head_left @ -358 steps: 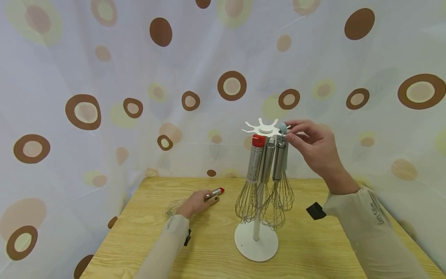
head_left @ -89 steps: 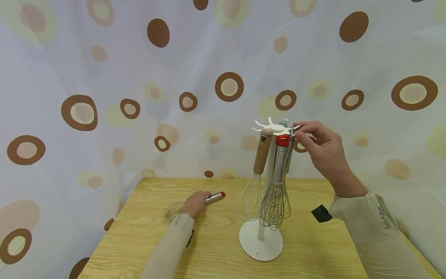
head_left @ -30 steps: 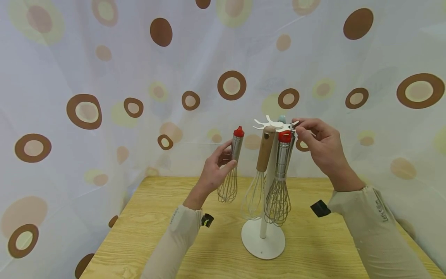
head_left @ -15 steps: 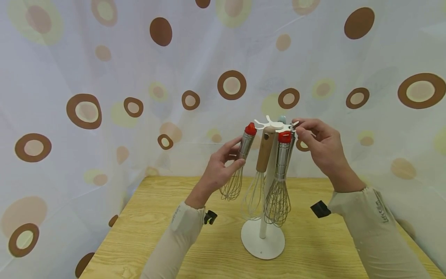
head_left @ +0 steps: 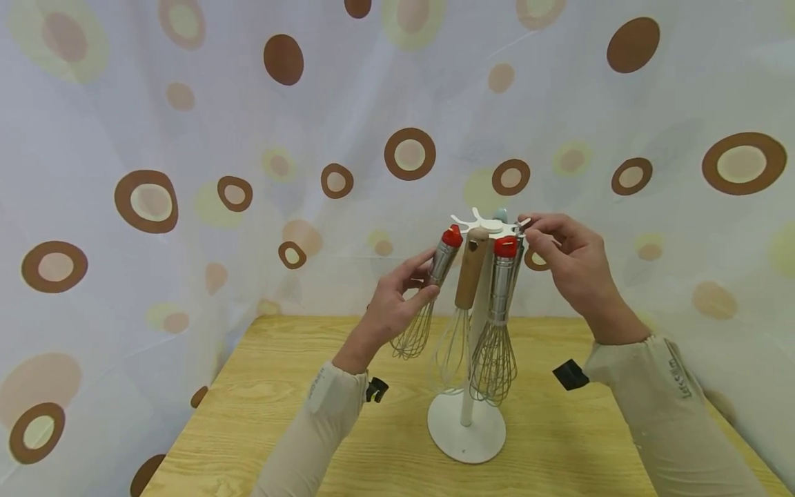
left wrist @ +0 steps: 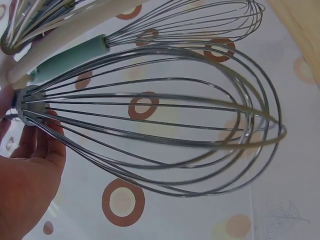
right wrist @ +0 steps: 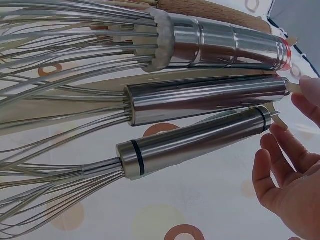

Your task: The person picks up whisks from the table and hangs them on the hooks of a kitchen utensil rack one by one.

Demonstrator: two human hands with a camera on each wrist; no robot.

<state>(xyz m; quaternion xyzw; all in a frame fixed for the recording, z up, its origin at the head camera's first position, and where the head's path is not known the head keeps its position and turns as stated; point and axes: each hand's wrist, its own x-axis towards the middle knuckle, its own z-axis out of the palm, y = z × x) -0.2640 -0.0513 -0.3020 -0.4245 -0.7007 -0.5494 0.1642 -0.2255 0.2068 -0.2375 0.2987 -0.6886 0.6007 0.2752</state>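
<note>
My left hand grips a steel-handled whisk with a red cap, tilted, its cap beside the left hooks of a white rotating utensil stand. The left wrist view shows the wire loops of that whisk close up. I cannot tell whether it touches a hook. My right hand pinches a hook arm on the stand's right side. From other hooks hang a wooden-handled whisk, another red-capped whisk, two plain steel-handled whisks and a green-handled whisk.
The stand's round white base rests on a light wooden table. Behind it hangs a white curtain with brown and pale spots. A black strap piece sticks out from the right cuff.
My left hand has lifted the red-capped whisk off the table and brought it right, up to the stand. Earlier, the stand turned, bringing the wooden-handled whisk forward. My right hand stays at the hooks.
</note>
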